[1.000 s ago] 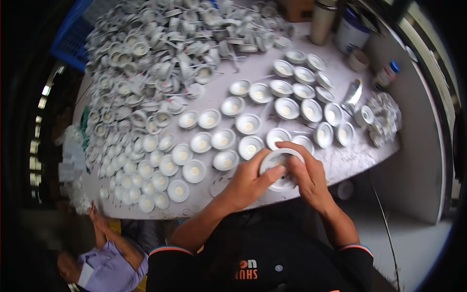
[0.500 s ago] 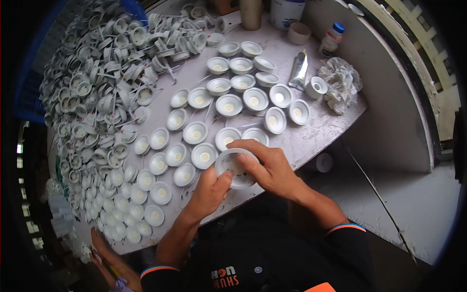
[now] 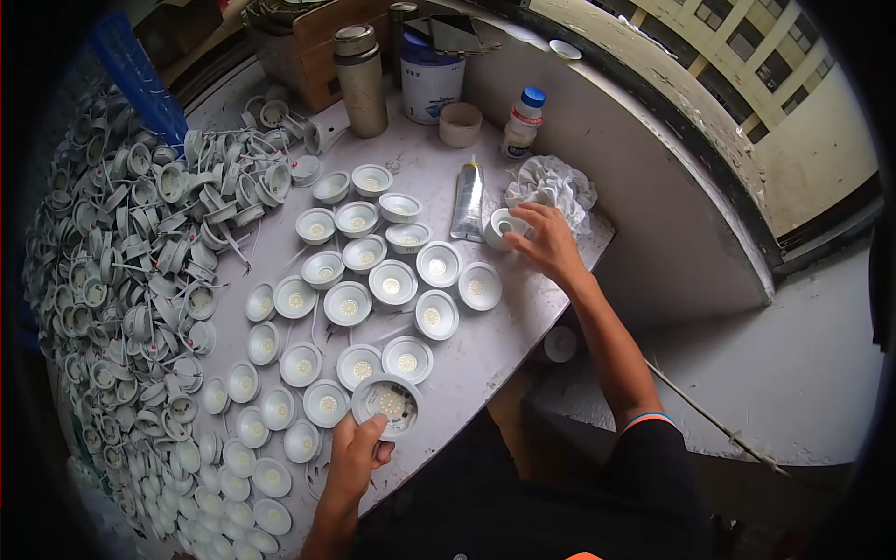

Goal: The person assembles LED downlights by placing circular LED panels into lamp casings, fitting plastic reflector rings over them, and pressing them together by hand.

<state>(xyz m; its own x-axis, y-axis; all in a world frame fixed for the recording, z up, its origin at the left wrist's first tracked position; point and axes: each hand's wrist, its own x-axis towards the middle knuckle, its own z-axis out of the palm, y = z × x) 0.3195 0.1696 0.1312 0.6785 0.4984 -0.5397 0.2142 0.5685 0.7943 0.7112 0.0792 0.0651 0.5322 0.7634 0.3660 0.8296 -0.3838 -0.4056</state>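
Observation:
My left hand [image 3: 356, 452] holds a round white lamp housing [image 3: 388, 407] by its lower rim, its face turned up with a dotted round board inside. My right hand [image 3: 544, 241] reaches to a small white cup-shaped part [image 3: 505, 228] beside a silver tube [image 3: 469, 202]; thumb and forefinger are spread at its right side. Whether they touch it is hard to tell. Rows of white lamps with round light discs [image 3: 393, 282] lie face up between the hands and to the left. A crumpled white cloth [image 3: 553, 190] lies just behind my right hand.
A big heap of white lamp housings with wires [image 3: 140, 271] covers the left of the table [image 3: 523, 322]. At the back stand a metal flask [image 3: 359, 82], a white bucket [image 3: 431, 86], a beige bowl [image 3: 459, 124] and a blue-capped bottle [image 3: 524, 122]. A low wall [image 3: 635, 159] borders the right.
My right hand has let go of the lamp housing and moved right to the small white part. The housing stays in my left hand. The view has swung right.

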